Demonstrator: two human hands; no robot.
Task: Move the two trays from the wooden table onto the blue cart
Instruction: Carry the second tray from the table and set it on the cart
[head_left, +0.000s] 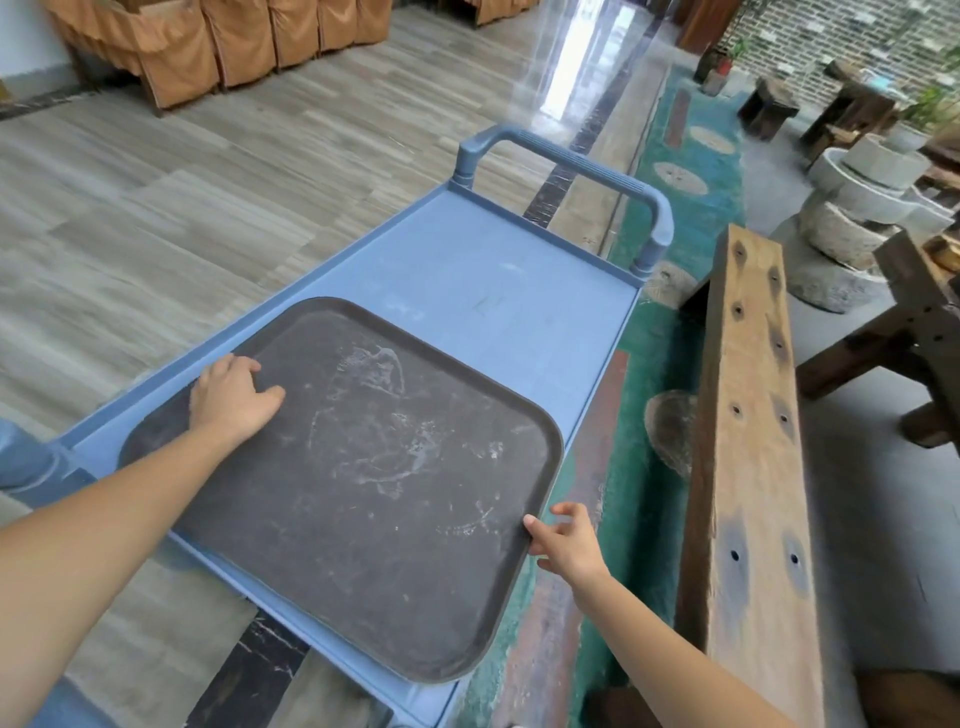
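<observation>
A dark brown tray (374, 467) with pale scuff marks lies on the near half of the blue cart (493, 280); its near right corner overhangs the cart's edge. My left hand (231, 397) grips the tray's left rim, thumb on the tray's inner surface. My right hand (563, 540) touches the right rim with thumb and fingertips, the other fingers spread. Only one tray is in view. A long wooden bench-like plank (748, 441) runs along the right.
The cart's handle (571, 161) stands at its far end, and its far half is bare blue surface. A green strip with round stones (670, 431) lies between cart and plank. Stone mills (862, 202) and wooden furniture sit at the right; covered chairs (208, 47) line the back.
</observation>
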